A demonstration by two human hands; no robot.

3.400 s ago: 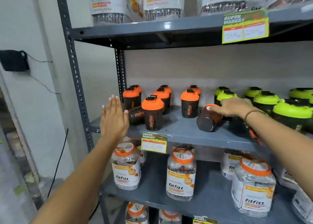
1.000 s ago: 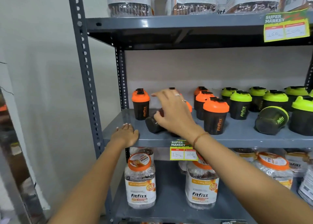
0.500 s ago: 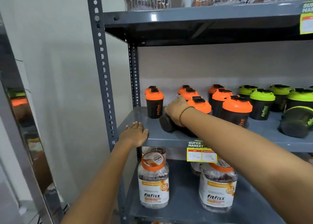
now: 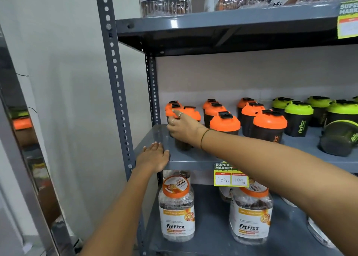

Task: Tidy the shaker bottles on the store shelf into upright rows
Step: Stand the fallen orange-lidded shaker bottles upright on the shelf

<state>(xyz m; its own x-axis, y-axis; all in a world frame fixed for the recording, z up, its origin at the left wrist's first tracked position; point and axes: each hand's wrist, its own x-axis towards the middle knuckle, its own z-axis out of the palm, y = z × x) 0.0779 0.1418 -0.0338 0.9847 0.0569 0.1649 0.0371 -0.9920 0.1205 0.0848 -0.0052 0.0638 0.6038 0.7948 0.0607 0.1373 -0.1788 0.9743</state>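
Note:
Dark shaker bottles with orange lids (image 4: 224, 123) stand upright in rows on the grey middle shelf (image 4: 193, 158); green-lidded ones (image 4: 298, 118) stand further right. My right hand (image 4: 184, 127) is wrapped around an orange-lidded shaker (image 4: 190, 113) at the shelf's front left, which stands upright with its dark base showing below my palm. My left hand (image 4: 154, 156) lies flat on the shelf's front left corner, holding nothing. One green-lidded shaker (image 4: 339, 139) lies on its side at the right.
A perforated grey upright post (image 4: 114, 77) frames the left side. Large Fitfizz jars (image 4: 177, 207) fill the shelf below, and more jars sit on the top shelf (image 4: 213, 21). A yellow price tag (image 4: 230, 175) hangs on the shelf edge. A wall is at left.
The orange-lidded shaker that lay on its side under my right hand now stands upright at the front left. My left hand stays on the shelf edge. The view shifted left.

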